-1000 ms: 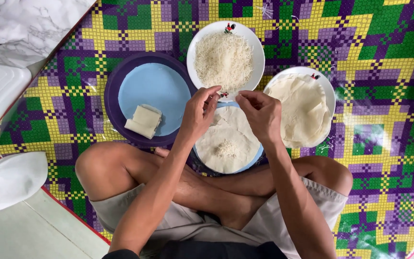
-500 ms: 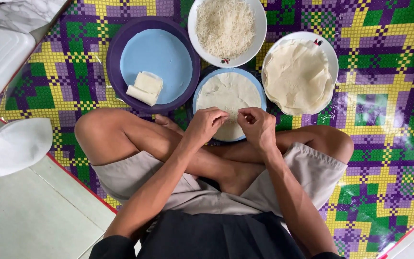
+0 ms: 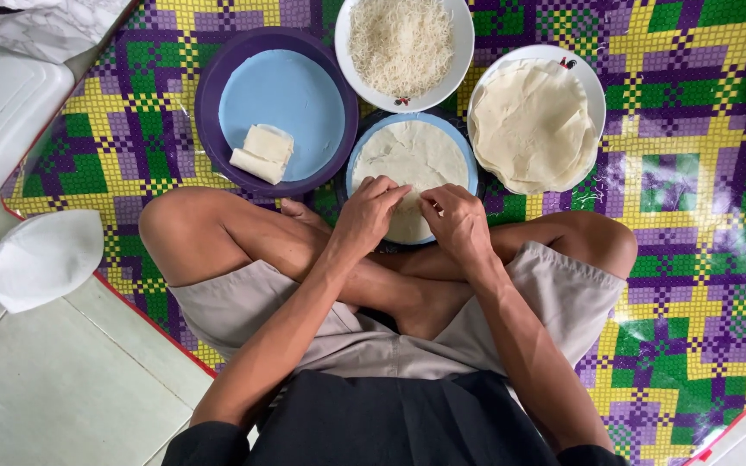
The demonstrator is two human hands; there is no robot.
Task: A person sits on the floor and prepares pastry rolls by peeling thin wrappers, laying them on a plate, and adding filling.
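My left hand (image 3: 371,214) and right hand (image 3: 452,217) pinch, fingers closed, the near edge of the thin pale round wrapper (image 3: 412,160) on the blue plate (image 3: 468,164) at frame centre; too hard a tug would likely tear it.

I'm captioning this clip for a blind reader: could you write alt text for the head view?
Seen from above, a cross-legged person's left hand and right hand pinch the near edge of a round wrapper on a blue plate. Around it on a checked mat sit a bowl of noodles, stacked wrappers and two finished rolls.
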